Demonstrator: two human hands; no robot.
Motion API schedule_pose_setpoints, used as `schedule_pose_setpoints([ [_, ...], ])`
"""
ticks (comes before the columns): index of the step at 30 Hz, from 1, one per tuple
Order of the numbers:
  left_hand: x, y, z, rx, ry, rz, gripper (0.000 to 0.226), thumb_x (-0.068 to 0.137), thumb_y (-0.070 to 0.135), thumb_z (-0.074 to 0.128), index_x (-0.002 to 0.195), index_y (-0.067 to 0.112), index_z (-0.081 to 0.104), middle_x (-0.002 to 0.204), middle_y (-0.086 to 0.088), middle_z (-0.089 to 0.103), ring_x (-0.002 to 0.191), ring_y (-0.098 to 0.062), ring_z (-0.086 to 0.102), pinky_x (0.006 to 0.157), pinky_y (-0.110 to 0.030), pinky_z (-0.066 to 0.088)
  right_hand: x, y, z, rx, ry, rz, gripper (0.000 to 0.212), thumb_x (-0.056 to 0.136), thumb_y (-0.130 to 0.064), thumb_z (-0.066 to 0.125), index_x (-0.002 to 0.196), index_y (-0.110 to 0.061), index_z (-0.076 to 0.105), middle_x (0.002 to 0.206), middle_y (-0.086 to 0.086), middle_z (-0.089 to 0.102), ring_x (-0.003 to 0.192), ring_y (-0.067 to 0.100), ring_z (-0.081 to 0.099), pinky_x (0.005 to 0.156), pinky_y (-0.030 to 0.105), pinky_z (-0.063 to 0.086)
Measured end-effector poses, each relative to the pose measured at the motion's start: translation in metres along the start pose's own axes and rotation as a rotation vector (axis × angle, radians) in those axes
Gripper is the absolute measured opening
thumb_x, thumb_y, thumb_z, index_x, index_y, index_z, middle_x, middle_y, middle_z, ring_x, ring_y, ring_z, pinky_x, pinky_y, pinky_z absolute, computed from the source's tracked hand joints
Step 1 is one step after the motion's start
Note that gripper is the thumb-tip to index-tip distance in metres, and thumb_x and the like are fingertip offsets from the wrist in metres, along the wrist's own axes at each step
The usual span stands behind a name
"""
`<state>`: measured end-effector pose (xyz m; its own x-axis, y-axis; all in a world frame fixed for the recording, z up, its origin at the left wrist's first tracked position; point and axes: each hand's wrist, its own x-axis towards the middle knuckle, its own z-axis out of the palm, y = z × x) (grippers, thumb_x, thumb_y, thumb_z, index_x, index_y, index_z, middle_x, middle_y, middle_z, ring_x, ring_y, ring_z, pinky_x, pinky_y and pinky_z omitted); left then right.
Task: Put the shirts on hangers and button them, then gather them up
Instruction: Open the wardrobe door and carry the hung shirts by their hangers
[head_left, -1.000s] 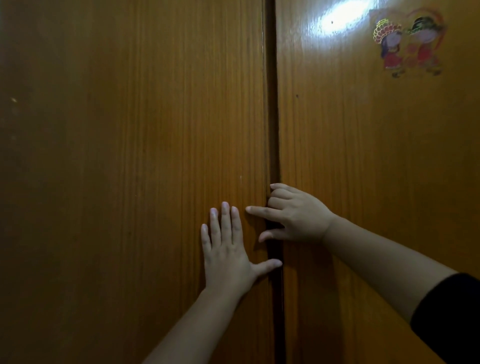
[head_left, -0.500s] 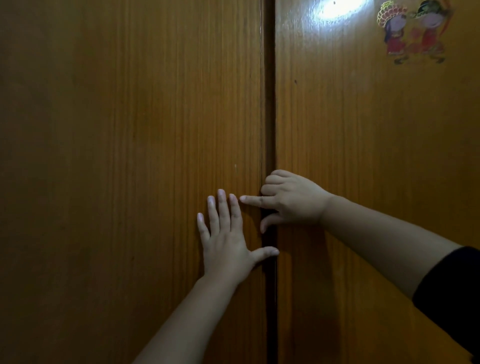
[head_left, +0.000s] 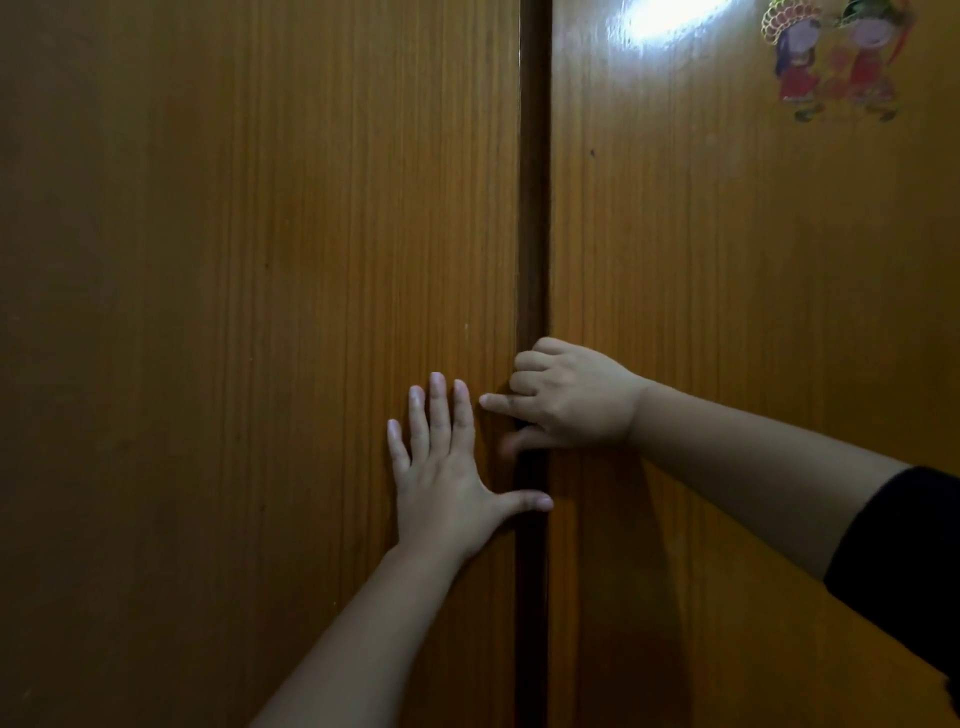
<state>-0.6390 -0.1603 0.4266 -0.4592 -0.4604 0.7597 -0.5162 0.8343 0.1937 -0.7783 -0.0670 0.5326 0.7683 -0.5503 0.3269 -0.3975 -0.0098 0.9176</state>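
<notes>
Left hand (head_left: 447, 488) lies flat on the left wardrobe door (head_left: 249, 312), fingers straight and spread, palm against the wood, holding nothing; its thumb reaches rightward across the dark vertical gap (head_left: 532, 208) between the doors. Right hand (head_left: 566, 400) sits just up and right of the left fingertips, close but apart. Its upper fingers are curled around the inner edge of the right wardrobe door (head_left: 753, 312), tips hidden in the gap; index finger points left, over the left door's edge. Gap is narrow along its full visible height. Cartoon-figure sticker (head_left: 836, 57) well above and right of the right hand. No shirts or hangers in view.
</notes>
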Motion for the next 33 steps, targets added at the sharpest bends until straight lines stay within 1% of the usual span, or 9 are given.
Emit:
schedule_pose_setpoints([
  [3,-0.001,0.000,-0.005,0.007,-0.046,0.016,0.135,0.044,0.100,0.022,0.131,0.022,-0.046,0.142,-0.002,-0.051,0.131,-0.023,-0.047,0.108,-0.045,-0.027,0.004,-0.008,-0.010,0.014,0.046,0.074,0.049,0.091,-0.049,0.046,0.114,-0.011,0.066,0.079,0.002,0.066,0.077,0.017,0.061,0.069,0.030,0.047],
  [10,-0.003,0.003,-0.014,-0.031,-0.128,0.017,0.138,0.045,0.097,0.033,0.131,0.023,-0.046,0.142,-0.002,-0.051,0.130,-0.022,-0.048,0.109,-0.046,-0.026,-0.002,-0.022,-0.028,-0.024,-0.049,0.160,0.050,0.090,-0.055,0.044,0.115,-0.017,0.065,0.083,-0.002,0.062,0.080,0.014,0.055,0.077,0.029,0.047],
  [13,-0.005,0.003,-0.019,-0.052,-0.160,0.021,0.141,0.043,0.097,0.033,0.137,0.022,-0.041,0.143,-0.002,-0.050,0.130,-0.022,-0.047,0.110,-0.047,-0.025,-0.002,-0.030,-0.037,-0.039,-0.055,0.220,0.049,0.092,-0.053,0.042,0.116,-0.016,0.065,0.085,-0.001,0.063,0.081,0.014,0.056,0.080,0.030,0.047],
  [17,-0.012,0.009,-0.028,-0.087,-0.188,0.042,0.139,0.042,0.095,0.035,0.139,0.027,-0.037,0.142,-0.005,-0.050,0.130,-0.024,-0.047,0.108,-0.047,-0.025,0.000,-0.041,-0.057,-0.046,-0.051,0.280,0.044,0.093,-0.049,0.048,0.115,-0.016,0.065,0.089,0.000,0.064,0.084,0.015,0.057,0.083,0.030,0.046],
  [20,-0.019,0.015,-0.031,-0.133,-0.198,0.078,0.138,0.043,0.095,0.037,0.137,0.030,-0.039,0.140,-0.003,-0.052,0.129,-0.023,-0.049,0.107,-0.046,-0.028,-0.001,-0.047,-0.073,-0.054,-0.052,0.300,0.039,0.093,-0.045,0.051,0.114,-0.015,0.065,0.090,0.002,0.065,0.085,0.017,0.058,0.085,0.032,0.046],
  [24,-0.026,0.023,-0.035,-0.209,-0.200,0.170,0.137,0.042,0.095,0.039,0.136,0.033,-0.040,0.138,0.002,-0.055,0.125,-0.018,-0.053,0.099,-0.038,-0.036,-0.005,-0.055,-0.096,-0.080,-0.026,0.328,0.035,0.093,-0.039,0.054,0.114,-0.014,0.066,0.089,0.004,0.065,0.084,0.019,0.059,0.087,0.034,0.047],
  [27,-0.032,0.033,-0.038,-0.242,-0.201,0.228,0.136,0.042,0.093,0.040,0.135,0.033,-0.039,0.138,0.003,-0.053,0.126,-0.017,-0.052,0.101,-0.037,-0.035,-0.008,-0.061,-0.116,-0.093,-0.001,0.351,0.035,0.094,-0.038,0.054,0.113,-0.012,0.068,0.089,0.005,0.066,0.086,0.020,0.059,0.089,0.034,0.047],
  [29,-0.035,0.040,-0.040,-0.247,-0.208,0.260,0.136,0.041,0.094,0.038,0.136,0.033,-0.038,0.141,0.001,-0.051,0.127,-0.017,-0.051,0.102,-0.038,-0.034,-0.010,-0.064,-0.129,-0.102,-0.006,0.360,0.038,0.093,-0.039,0.054,0.114,-0.010,0.068,0.089,0.005,0.066,0.086,0.021,0.060,0.089,0.035,0.047],
  [33,-0.042,0.054,-0.047,-0.279,-0.211,0.357,0.134,0.034,0.104,0.023,0.133,0.040,-0.041,0.145,0.003,-0.047,0.126,-0.011,-0.051,0.097,-0.030,-0.040,-0.014,-0.068,-0.159,-0.140,-0.060,0.369,0.045,0.094,-0.043,0.052,0.120,-0.009,0.064,0.097,0.006,0.066,0.094,0.022,0.060,0.095,0.035,0.045],
])
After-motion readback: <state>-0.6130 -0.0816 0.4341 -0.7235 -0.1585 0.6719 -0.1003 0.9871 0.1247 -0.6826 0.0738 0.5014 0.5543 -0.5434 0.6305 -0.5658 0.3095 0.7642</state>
